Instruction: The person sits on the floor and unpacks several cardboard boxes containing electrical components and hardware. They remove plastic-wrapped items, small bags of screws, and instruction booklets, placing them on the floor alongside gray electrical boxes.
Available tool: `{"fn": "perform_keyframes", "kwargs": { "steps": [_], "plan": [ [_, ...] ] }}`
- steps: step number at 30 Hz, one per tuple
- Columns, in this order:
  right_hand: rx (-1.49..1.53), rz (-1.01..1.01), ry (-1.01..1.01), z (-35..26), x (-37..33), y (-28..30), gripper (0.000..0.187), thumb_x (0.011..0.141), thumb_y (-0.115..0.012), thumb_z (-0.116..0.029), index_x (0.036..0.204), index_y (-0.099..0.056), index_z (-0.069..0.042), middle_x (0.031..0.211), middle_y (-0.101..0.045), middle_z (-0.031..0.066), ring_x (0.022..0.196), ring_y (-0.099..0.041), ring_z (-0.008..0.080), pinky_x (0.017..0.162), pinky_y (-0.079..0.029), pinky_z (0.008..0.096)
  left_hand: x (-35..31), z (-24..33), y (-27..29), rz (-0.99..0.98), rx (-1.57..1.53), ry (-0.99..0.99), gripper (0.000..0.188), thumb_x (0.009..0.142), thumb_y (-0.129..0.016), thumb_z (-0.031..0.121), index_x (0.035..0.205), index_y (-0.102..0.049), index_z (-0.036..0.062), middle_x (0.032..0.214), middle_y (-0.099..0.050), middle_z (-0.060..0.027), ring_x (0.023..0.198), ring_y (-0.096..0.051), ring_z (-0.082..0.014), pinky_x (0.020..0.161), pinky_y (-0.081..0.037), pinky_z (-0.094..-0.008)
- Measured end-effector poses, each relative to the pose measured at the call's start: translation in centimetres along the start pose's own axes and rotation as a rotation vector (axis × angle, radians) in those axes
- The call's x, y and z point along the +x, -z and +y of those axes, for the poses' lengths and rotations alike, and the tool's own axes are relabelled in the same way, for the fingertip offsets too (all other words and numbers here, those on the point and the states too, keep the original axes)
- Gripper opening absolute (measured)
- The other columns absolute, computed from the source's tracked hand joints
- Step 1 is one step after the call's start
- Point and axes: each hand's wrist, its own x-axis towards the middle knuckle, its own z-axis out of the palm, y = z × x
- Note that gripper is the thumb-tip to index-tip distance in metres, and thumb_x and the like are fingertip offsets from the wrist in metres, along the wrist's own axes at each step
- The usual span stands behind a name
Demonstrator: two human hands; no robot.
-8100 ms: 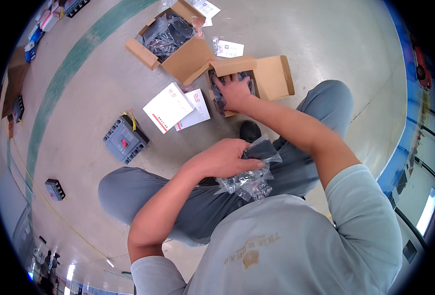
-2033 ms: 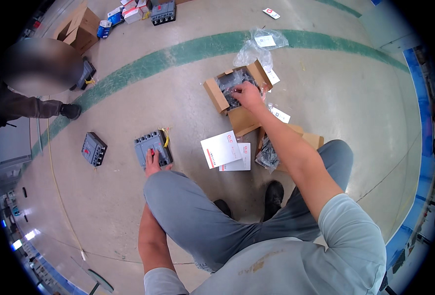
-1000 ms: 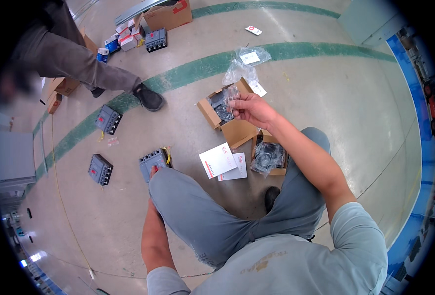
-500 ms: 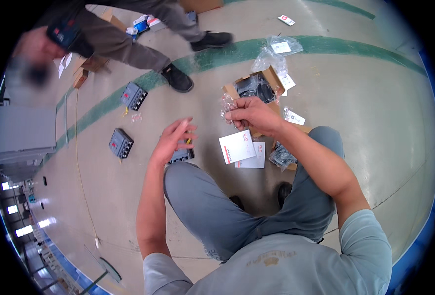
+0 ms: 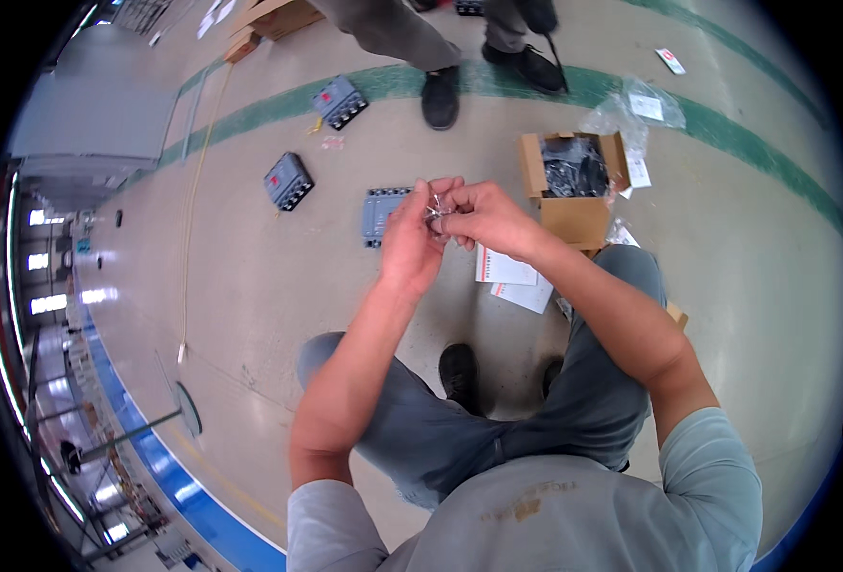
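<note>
Between my two hands is a small clear plastic bag [image 5: 436, 215] with shiny metal bits in it, too small to name. My left hand [image 5: 410, 236] is closed on its left side, with the fingers curled up against it. My right hand [image 5: 486, 217] pinches the same bag from the right. Just behind and left of my left hand, a grey circuit breaker [image 5: 378, 212] lies on the floor, partly covered by that hand. Below my right hand lie a white booklet [image 5: 503, 268] and a second white booklet [image 5: 526, 296], overlapping.
To the right stands an open cardboard box [image 5: 574, 221] holding a plastic-wrapped dark item. Two more circuit breakers, one nearer [image 5: 289, 181] and one farther [image 5: 339, 101], lie left. A co-worker's shoes [image 5: 440, 98] are ahead. Clear plastic wrap [image 5: 622, 119] lies far right.
My left hand has come up from beside my knee and joined my right hand at the bag. The view has shifted, and the co-worker's hand with a power drill is out of sight.
</note>
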Motion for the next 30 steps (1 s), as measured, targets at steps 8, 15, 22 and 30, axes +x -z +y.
{"fn": "perform_keyframes", "kwargs": {
  "steps": [8,15,22,30],
  "plan": [
    [0.299,-0.267,-0.186,-1.8,2.5,-6.3,0.053,0.099,-0.06,-0.054,0.099,-0.068,-0.001,0.081,-0.066,0.0064,0.067,-0.064,0.0125,0.064,-0.056,0.0278,-5.3,1.0,4.6,0.298,-0.245,-0.244,0.043,0.112,-0.034,0.038,0.12,-0.055,0.0011,0.116,-0.065,-0.0118,0.095,-0.063,-0.0211,0.079,-0.053,-0.0363],
    [0.35,-0.449,-0.275,0.3,3.8,-11.9,0.047,0.102,-0.055,-0.046,0.11,-0.066,-0.001,0.09,-0.068,0.008,0.076,-0.066,0.0139,0.07,-0.057,0.0298,-10.3,1.6,6.3,0.619,-0.339,-0.351,0.043,0.113,-0.033,0.038,0.121,-0.051,0.0002,0.11,-0.065,-0.0125,0.093,-0.064,-0.0211,0.08,-0.054,-0.0378],
    [0.456,-0.601,-0.343,1.1,4.4,-16.0,0.041,0.105,-0.052,-0.038,0.119,-0.065,-0.001,0.098,-0.068,0.0076,0.077,-0.065,0.0141,0.067,-0.053,0.0294,-13.7,2.1,9.1,0.738,-0.336,-0.443,0.041,0.112,-0.035,0.038,0.128,-0.048,0.0016,0.122,-0.064,-0.0144,0.106,-0.063,-0.0259,0.09,-0.053,-0.0411],
    [0.416,-0.554,-0.239,4.2,3.7,-18.0,0.024,0.103,-0.062,-0.022,0.108,-0.07,-0.001,0.091,-0.067,0.0033,0.075,-0.061,0.0089,0.066,-0.051,0.0258,-13.7,0.1,12.1,0.777,-0.322,-0.481,0.039,0.111,-0.039,0.031,0.128,-0.046,-0.0032,0.121,-0.067,-0.0231,0.103,-0.065,-0.0282,0.083,-0.056,-0.0408]
  ]
}}
